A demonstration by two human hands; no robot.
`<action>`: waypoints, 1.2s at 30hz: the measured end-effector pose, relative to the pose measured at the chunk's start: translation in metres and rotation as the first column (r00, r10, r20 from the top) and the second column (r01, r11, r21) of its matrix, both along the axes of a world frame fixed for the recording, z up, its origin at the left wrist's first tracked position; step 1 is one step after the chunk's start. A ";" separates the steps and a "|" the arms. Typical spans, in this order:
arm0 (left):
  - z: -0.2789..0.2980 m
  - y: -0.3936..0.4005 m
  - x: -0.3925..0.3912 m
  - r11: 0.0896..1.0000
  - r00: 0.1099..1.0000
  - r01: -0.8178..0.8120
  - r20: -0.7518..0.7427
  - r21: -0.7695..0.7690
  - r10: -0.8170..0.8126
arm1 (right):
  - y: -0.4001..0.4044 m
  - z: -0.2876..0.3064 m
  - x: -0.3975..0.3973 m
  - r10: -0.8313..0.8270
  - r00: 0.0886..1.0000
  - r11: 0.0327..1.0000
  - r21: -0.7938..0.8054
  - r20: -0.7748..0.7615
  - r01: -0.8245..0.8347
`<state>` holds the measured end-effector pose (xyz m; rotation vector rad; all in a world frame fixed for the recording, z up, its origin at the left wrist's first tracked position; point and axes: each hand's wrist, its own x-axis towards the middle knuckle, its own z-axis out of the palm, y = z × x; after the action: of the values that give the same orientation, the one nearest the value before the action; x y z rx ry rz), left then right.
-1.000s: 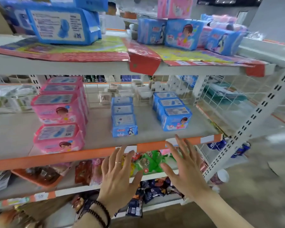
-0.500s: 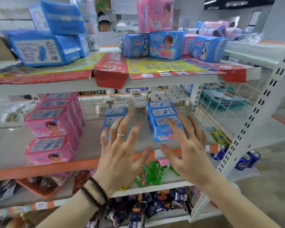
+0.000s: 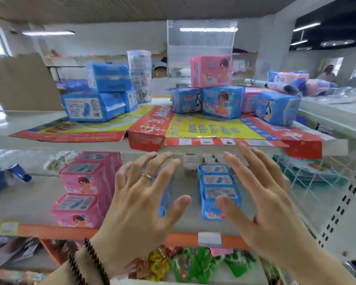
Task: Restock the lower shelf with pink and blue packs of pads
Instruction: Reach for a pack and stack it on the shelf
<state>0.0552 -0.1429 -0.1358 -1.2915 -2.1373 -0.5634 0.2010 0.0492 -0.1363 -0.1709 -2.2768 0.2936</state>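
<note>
The lower shelf [image 3: 39,200] holds pink packs [image 3: 80,194] at left and blue packs [image 3: 219,190] in the middle. My left hand [image 3: 140,204] and right hand [image 3: 263,202] hover before them, fingers spread, grasping nothing.

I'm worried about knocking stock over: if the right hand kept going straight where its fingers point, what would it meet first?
Probably the flattened red and yellow carton overhanging the upper shelf's front edge: the open right hand points up at it. Depth is unclear, so it might pass beneath.
</note>
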 end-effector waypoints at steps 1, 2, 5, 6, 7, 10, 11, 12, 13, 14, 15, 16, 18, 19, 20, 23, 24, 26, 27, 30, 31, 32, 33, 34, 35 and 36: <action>0.006 -0.002 0.001 1.000 1.000 -0.004 -0.001 0.016 0.004 | 0.001 0.007 -0.002 0.016 1.000 1.000 0.014 -0.027 -0.016; 0.012 -0.003 0.001 1.000 1.000 -0.010 -0.007 0.029 0.010 | 0.002 0.013 -0.005 0.032 0.998 0.999 0.031 -0.054 -0.030; 0.030 -0.010 -0.006 0.998 0.999 -0.027 -0.023 0.060 0.028 | 0.002 0.032 -0.020 0.072 0.992 0.997 0.048 -0.104 -0.067; 0.036 -0.013 -0.011 0.997 0.999 -0.028 -0.031 0.072 0.030 | 0.001 0.038 -0.027 0.081 0.990 0.996 0.049 -0.116 -0.076; 0.041 -0.015 -0.017 0.996 0.999 -0.030 -0.041 0.086 0.033 | -0.001 0.043 -0.033 0.089 0.988 0.995 0.053 -0.124 -0.083; 0.059 -0.025 -0.040 0.992 0.998 -0.035 -0.040 0.118 0.040 | -0.009 0.061 -0.055 0.094 0.986 0.994 0.069 -0.139 -0.085; 0.064 -0.030 -0.048 0.992 0.999 -0.034 -0.035 0.124 0.038 | -0.013 0.067 -0.062 0.091 0.986 0.994 0.073 -0.141 -0.081; 0.068 -0.035 -0.056 0.991 0.999 -0.033 -0.033 0.131 0.037 | -0.017 0.073 -0.070 0.091 0.986 0.993 0.085 -0.142 -0.079; 0.072 -0.040 -0.063 0.990 0.999 -0.032 -0.032 0.139 0.037 | -0.020 0.080 -0.078 0.093 0.985 0.992 0.103 -0.146 -0.079; 0.077 -0.046 -0.072 0.989 0.999 -0.035 -0.036 0.146 0.041 | -0.025 0.086 -0.087 0.097 0.984 0.989 0.123 -0.148 -0.079; 0.081 -0.052 -0.081 0.987 0.998 -0.043 -0.044 0.153 0.051 | -0.028 0.093 -0.095 0.096 0.984 0.987 0.141 -0.147 -0.076; 0.085 -0.057 -0.089 0.985 0.997 -0.053 -0.046 0.162 0.061 | -0.032 0.099 -0.104 0.092 0.985 0.986 0.150 -0.143 -0.070; 0.094 -0.072 -0.110 0.982 0.995 -0.071 -0.061 0.172 0.082 | -0.042 0.111 -0.125 0.076 0.987 0.986 0.158 -0.143 -0.053; 0.098 -0.075 -0.118 0.982 0.993 -0.074 -0.076 0.171 0.088 | -0.044 0.115 -0.132 0.068 0.988 0.986 0.159 -0.140 -0.046; 0.102 -0.080 -0.128 0.982 0.992 -0.077 -0.083 0.171 0.092 | -0.049 0.120 -0.143 0.062 0.988 0.986 0.162 -0.142 -0.039; 0.116 -0.097 -0.160 0.975 0.992 -0.097 -0.065 0.202 0.112 | -0.064 0.133 -0.178 0.053 0.989 0.985 0.171 -0.141 -0.029; 0.120 -0.102 -0.171 0.972 0.991 -0.107 -0.057 0.209 0.121 | -0.069 0.137 -0.190 0.051 0.990 0.985 0.170 -0.134 -0.028; 0.126 -0.111 -0.194 0.970 0.989 -0.123 -0.056 0.211 0.137 | -0.078 0.145 -0.215 0.039 0.993 0.988 0.156 -0.112 -0.021; 0.129 -0.115 -0.205 0.971 0.988 -0.128 -0.055 0.203 0.142 | -0.082 0.148 -0.227 0.025 0.995 0.989 0.145 -0.095 -0.011; 0.139 -0.119 -0.235 0.976 0.989 -0.133 -0.043 0.171 0.142 | -0.090 0.156 -0.261 -0.023 0.999 0.994 0.104 -0.044 0.027; 0.143 -0.118 -0.243 0.977 0.989 -0.131 -0.039 0.166 0.139 | -0.092 0.159 -0.271 -0.035 0.999 0.996 0.083 -0.031 0.038; 0.146 -0.117 -0.251 0.978 0.990 -0.132 -0.035 0.158 0.140 | -0.093 0.162 -0.280 -0.048 0.999 0.997 0.064 -0.014 0.049; 0.149 -0.114 -0.259 0.979 0.989 -0.136 -0.029 0.151 0.142 | -0.094 0.165 -0.289 -0.062 0.998 0.997 0.046 0.009 0.062; 0.151 -0.111 -0.266 0.979 0.989 -0.142 -0.019 0.143 0.146 | -0.094 0.167 -0.298 -0.076 0.996 0.997 0.028 0.037 0.075; 0.152 -0.108 -0.274 0.979 0.988 -0.149 -0.010 0.135 0.152 | -0.095 0.171 -0.308 -0.089 0.994 0.996 0.013 0.064 0.089; 0.154 -0.105 -0.282 0.979 0.987 -0.158 -0.003 0.130 0.160 | -0.095 0.174 -0.318 -0.102 0.991 0.995 0.001 0.088 0.102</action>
<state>-0.2264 -0.2477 0.0182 -1.0407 -2.1317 -0.6129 -0.1172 -0.0457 0.0379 -0.3066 -2.3454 0.2413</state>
